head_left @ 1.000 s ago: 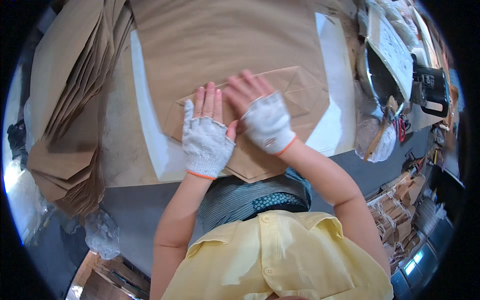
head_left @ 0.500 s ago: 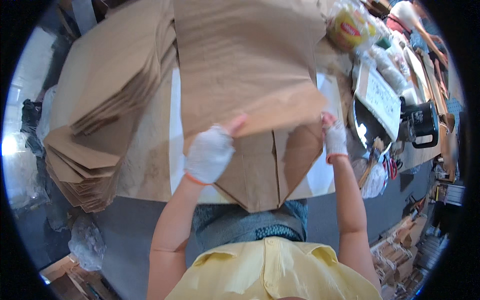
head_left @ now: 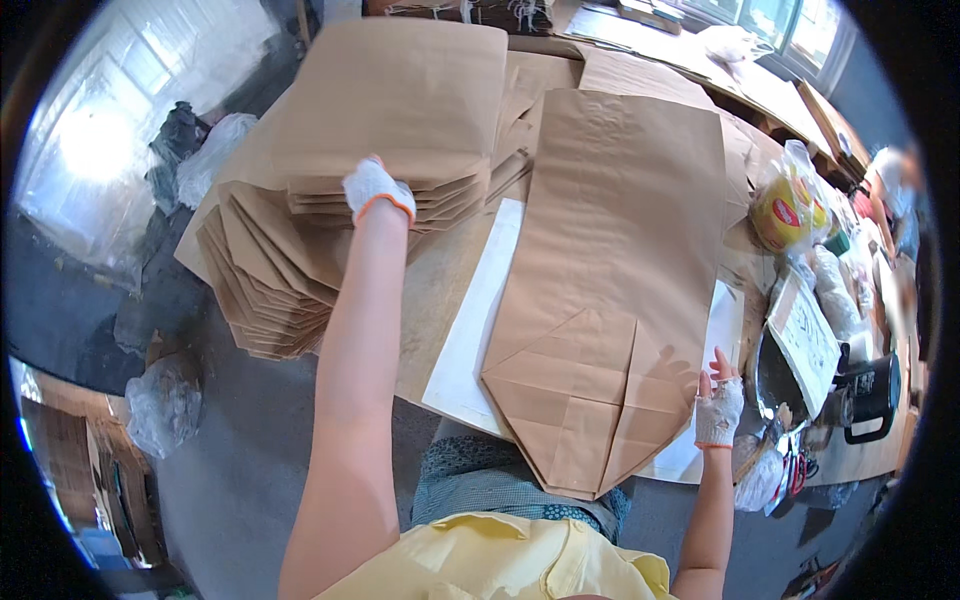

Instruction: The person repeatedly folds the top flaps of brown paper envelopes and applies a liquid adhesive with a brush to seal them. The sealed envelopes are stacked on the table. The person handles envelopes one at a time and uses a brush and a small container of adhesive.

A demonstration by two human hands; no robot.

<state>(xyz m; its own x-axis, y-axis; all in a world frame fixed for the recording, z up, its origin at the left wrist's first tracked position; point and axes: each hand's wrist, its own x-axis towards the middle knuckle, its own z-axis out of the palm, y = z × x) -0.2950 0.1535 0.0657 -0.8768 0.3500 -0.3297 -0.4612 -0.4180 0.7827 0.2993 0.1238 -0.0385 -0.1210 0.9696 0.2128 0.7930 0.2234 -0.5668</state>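
- At about ten o'clock from us lies the stack of folded brown paper bags (head_left: 300, 250), fanned out over the table's left edge; a second, flatter pile (head_left: 410, 100) rests on top of it at eleven.
- Our left hand (head_left: 375, 190), in a white fingerless glove with an orange cuff, is stretched out to that upper pile — fingers tucked at its near edge, though we cannot tell whether they pinch a bag or only touch it.
- Dead ahead, at twelve, the flat paper bag (head_left: 620, 270) lies on a white sheet (head_left: 470, 330); its long axis runs from twelve to six, folded bottom toward us.
- Our right hand (head_left: 718, 405), gloved alike, rests at three o'clock against the bag's near right edge, fingers loosely spread, gripping nothing we can see — it is much the nearer hand to this bag.
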